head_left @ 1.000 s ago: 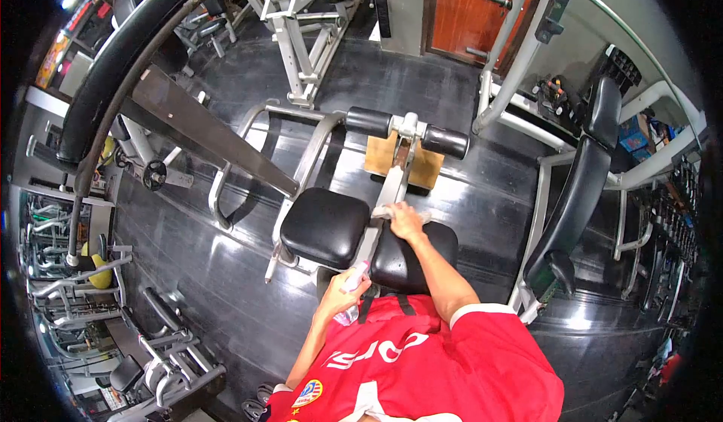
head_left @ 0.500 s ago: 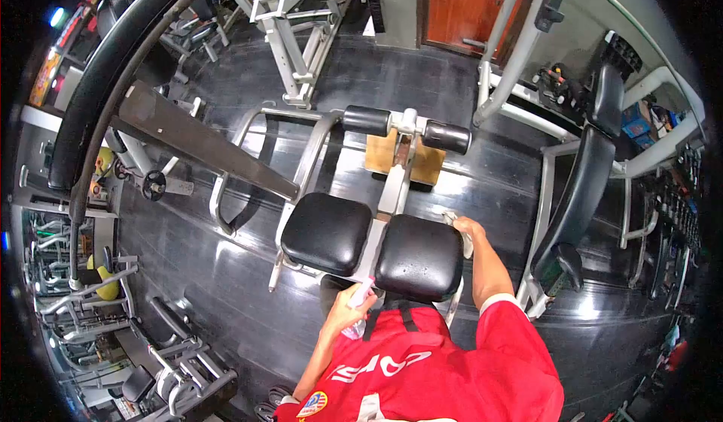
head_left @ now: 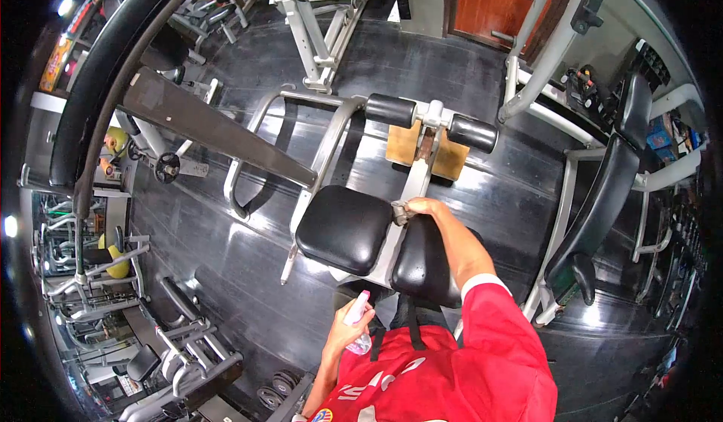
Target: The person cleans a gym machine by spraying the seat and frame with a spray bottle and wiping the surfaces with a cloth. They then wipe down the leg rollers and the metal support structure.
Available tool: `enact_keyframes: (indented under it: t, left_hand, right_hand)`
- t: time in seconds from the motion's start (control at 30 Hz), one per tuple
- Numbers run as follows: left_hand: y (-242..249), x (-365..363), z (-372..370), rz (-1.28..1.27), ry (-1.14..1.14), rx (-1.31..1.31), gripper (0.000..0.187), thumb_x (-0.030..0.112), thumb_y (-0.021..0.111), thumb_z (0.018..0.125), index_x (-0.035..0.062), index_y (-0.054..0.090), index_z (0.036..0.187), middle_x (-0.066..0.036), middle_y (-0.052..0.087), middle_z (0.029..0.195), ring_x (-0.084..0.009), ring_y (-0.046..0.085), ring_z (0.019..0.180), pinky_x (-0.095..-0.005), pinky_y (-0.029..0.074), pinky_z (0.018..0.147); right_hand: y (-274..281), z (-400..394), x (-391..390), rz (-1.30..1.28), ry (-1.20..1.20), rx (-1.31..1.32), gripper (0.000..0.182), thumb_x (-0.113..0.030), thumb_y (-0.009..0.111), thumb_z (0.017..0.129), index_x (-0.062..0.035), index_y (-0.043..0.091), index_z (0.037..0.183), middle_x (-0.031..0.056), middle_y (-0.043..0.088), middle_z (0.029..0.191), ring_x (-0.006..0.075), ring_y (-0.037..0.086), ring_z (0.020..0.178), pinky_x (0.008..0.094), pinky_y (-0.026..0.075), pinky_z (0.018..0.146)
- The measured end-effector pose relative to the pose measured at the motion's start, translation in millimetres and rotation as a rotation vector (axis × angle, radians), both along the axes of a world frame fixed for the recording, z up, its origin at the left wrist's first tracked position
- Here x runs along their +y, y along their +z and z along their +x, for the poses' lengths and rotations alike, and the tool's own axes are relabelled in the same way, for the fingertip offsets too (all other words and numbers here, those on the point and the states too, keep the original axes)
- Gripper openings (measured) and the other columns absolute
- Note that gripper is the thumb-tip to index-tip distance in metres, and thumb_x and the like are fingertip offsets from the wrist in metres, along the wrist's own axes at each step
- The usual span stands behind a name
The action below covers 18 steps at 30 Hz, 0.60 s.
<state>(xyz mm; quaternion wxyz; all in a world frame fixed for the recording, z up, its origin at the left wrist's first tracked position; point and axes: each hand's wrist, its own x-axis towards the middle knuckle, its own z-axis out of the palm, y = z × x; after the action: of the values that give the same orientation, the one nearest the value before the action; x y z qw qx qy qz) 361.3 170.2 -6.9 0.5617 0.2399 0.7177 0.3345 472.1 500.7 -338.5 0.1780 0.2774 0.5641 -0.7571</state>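
Observation:
My left hand (head_left: 348,327) is wrapped round a clear spray bottle (head_left: 360,344) with a pink and white nozzle, held low near the front of the seat. My right hand (head_left: 424,207) presses a greyish cloth (head_left: 401,213) against the metal bar between two black pads. The left pad (head_left: 345,228) shows whole, while my right forearm covers part of the right pad (head_left: 419,260). Beyond them, the frame (head_left: 416,177) carries two black foam rollers (head_left: 391,110) above a wooden board (head_left: 450,158).
A large brown metal beam (head_left: 218,128) slants in from the left. A black padded bench (head_left: 595,204) stands at the right. Weight plates (head_left: 277,389) lie at the lower left. More gym machines (head_left: 316,30) stand at the back, near a reddish door (head_left: 486,4).
My right hand has moved left with the cloth, from the right pad's outer edge to the bar between the pads. The view has shifted slightly, and the bottle is more upright.

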Motion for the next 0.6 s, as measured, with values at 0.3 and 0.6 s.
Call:
enact_keyframes:
  t: [0.3, 0.6]
  left_hand:
    - [0, -16, -4, -0.014, -0.003, 0.018, 0.011, 0.010, 0.068, 0.087, 0.0018, 0.062, 0.091, -0.002, 0.059, 0.067, -0.0074, 0.056, 0.050, -0.0246, 0.046, 0.047]
    - [24, -3, -2, 0.108, -0.122, -0.049, 0.012, 0.007, 0.067, 0.087, 0.0013, 0.060, 0.094, -0.002, 0.059, 0.072, -0.0082, 0.057, 0.053, -0.0245, 0.047, 0.049]
  right_hand:
    - [16, 109, 8, 0.255, -0.215, -0.476, 0.032, -0.030, 0.053, 0.086, -0.0063, 0.066, 0.103, 0.0088, 0.066, 0.102, 0.0191, 0.061, 0.087, 0.0345, 0.049, 0.079]
    - [88, 219, -48, -0.398, -1.055, -0.352, 0.029, -0.024, 0.054, 0.090, -0.0029, 0.061, 0.109, 0.0114, 0.066, 0.102, 0.0226, 0.063, 0.093, 0.0408, 0.052, 0.084]
